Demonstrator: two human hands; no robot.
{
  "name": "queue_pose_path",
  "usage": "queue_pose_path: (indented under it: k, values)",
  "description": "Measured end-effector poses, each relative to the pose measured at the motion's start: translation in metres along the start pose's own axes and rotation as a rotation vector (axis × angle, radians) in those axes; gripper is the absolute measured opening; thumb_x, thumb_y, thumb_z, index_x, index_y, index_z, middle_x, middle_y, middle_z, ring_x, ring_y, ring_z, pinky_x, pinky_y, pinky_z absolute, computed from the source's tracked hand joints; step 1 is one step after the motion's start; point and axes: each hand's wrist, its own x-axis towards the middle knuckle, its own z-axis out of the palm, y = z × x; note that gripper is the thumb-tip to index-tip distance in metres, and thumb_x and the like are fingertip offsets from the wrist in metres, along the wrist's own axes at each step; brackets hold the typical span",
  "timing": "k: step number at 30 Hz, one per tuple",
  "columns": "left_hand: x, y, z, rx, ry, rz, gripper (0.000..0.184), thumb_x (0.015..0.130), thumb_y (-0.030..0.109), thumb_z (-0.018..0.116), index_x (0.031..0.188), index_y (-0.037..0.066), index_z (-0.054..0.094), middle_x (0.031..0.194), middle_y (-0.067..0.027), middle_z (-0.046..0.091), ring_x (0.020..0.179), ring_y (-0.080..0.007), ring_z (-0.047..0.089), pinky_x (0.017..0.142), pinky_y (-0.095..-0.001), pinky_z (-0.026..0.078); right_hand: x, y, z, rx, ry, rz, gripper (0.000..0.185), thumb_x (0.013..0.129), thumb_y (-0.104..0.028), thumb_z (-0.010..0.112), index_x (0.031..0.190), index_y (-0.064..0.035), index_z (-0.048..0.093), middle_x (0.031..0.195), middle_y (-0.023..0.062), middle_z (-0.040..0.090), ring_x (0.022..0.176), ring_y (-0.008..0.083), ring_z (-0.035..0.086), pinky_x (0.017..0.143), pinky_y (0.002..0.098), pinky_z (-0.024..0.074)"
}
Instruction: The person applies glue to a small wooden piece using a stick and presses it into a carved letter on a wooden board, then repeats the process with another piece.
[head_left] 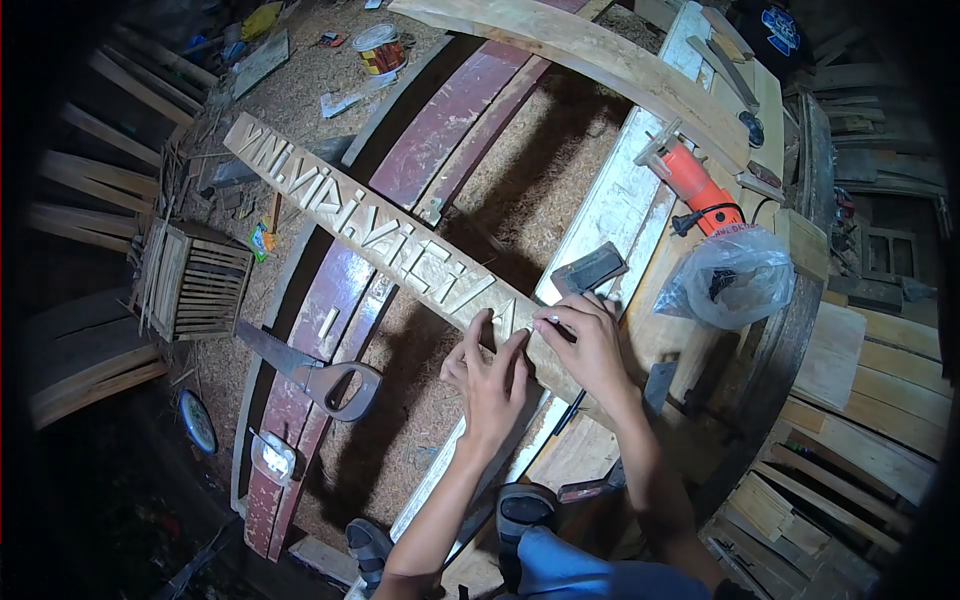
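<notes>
A long wooden board with letters along its face lies slantwise across the bench boards. My left hand rests at the board's lower right part, fingers apart, their tips touching the wood beside the last letter strokes. Just to its right, my right hand is closed in a pinch over the same board end. Something small and pale shows at its fingertips, too small to name. A dark rectangular block sits just beyond my right hand.
A red power tool with a black plug lies at the right, beside a clear plastic bag. A handsaw and a small white container rest on the maroon plank. At the back stands a paint can. Sawdust covers the floor.
</notes>
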Motion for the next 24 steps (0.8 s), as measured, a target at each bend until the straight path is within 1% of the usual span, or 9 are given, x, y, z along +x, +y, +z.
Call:
queue_pose_path:
  k: [3, 5, 9, 12, 14, 18, 20, 24]
  values:
    - [-0.001, 0.000, -0.001, 0.014, -0.004, 0.000, 0.035, 0.088, 0.013, 0.071, 0.121, 0.025, 0.074, 0.156, -0.0103, 0.042, 0.130, -0.0348, 0.039, 0.108, -0.0491, 0.023, 0.000, -0.001, 0.001, -0.006, 0.018, -0.013, 0.013, 0.089, -0.021, 0.076, 0.095, -0.0097, 0.078, 0.098, 0.0061, 0.071, 0.099, 0.0278, 0.062, 0.089, 0.0439, 0.0414]
    - [-0.001, -0.001, 0.000, 0.039, 0.002, 0.026, 0.032, 0.089, 0.017, 0.070, 0.121, 0.023, 0.072, 0.158, -0.0116, 0.038, 0.126, -0.0358, 0.044, 0.107, -0.0502, 0.024, 0.000, -0.001, 0.002, -0.021, 0.016, -0.047, 0.012, 0.090, -0.019, 0.075, 0.094, -0.0086, 0.078, 0.097, 0.0069, 0.069, 0.098, 0.0279, 0.061, 0.088, 0.0438, 0.0415]
    - [0.000, -0.001, 0.001, 0.044, 0.004, 0.022, 0.032, 0.089, 0.018, 0.070, 0.121, 0.024, 0.072, 0.158, -0.0116, 0.038, 0.127, -0.0359, 0.044, 0.107, -0.0503, 0.024, 0.002, -0.003, 0.004, -0.051, 0.026, -0.065, 0.011, 0.090, -0.018, 0.074, 0.092, -0.0082, 0.078, 0.093, 0.0074, 0.067, 0.096, 0.0283, 0.060, 0.087, 0.0433, 0.0415]
    - [0.000, -0.001, 0.000, 0.052, -0.007, 0.023, 0.033, 0.089, 0.018, 0.070, 0.121, 0.024, 0.072, 0.159, -0.0119, 0.037, 0.128, -0.0359, 0.043, 0.107, -0.0505, 0.024, 0.004, -0.008, 0.002, -0.093, 0.018, -0.077, 0.011, 0.089, -0.018, 0.074, 0.092, -0.0076, 0.077, 0.092, 0.0078, 0.067, 0.097, 0.0281, 0.059, 0.087, 0.0434, 0.0415]
    - [-0.001, -0.002, 0.001, 0.061, -0.010, 0.027, 0.033, 0.089, 0.018, 0.071, 0.121, 0.024, 0.072, 0.159, -0.0121, 0.037, 0.129, -0.0359, 0.042, 0.108, -0.0504, 0.024, 0.006, -0.010, 0.000, -0.119, -0.010, -0.062, 0.012, 0.088, -0.018, 0.074, 0.092, -0.0074, 0.078, 0.093, 0.0086, 0.067, 0.099, 0.0281, 0.059, 0.088, 0.0433, 0.0420]
    - [0.000, -0.002, 0.001, 0.059, -0.007, 0.035, 0.034, 0.089, 0.017, 0.071, 0.122, 0.024, 0.072, 0.159, -0.0126, 0.036, 0.129, -0.0361, 0.041, 0.108, -0.0502, 0.023, 0.007, -0.010, 0.001, -0.139, 0.017, -0.093, 0.012, 0.089, -0.017, 0.073, 0.092, -0.0075, 0.078, 0.096, 0.0095, 0.069, 0.102, 0.0285, 0.060, 0.089, 0.0431, 0.0424]
    - [0.000, 0.000, 0.001, 0.029, -0.010, 0.005, 0.036, 0.087, 0.013, 0.071, 0.121, 0.025, 0.074, 0.157, -0.0107, 0.040, 0.132, -0.0347, 0.038, 0.109, -0.0501, 0.023, 0.008, -0.016, -0.002, -0.138, -0.047, -0.007, 0.011, 0.090, -0.015, 0.072, 0.093, -0.0073, 0.079, 0.098, 0.0107, 0.069, 0.104, 0.0294, 0.060, 0.091, 0.0437, 0.0428]
    - [0.000, -0.001, 0.000, 0.024, -0.006, 0.000, 0.037, 0.087, 0.013, 0.071, 0.122, 0.025, 0.073, 0.158, -0.0109, 0.039, 0.132, -0.0346, 0.038, 0.109, -0.0497, 0.023, 0.000, -0.003, 0.003, -0.057, -0.032, 0.007, 0.012, 0.090, -0.013, 0.071, 0.096, -0.0066, 0.080, 0.097, 0.0112, 0.069, 0.102, 0.0305, 0.061, 0.091, 0.0455, 0.0436]
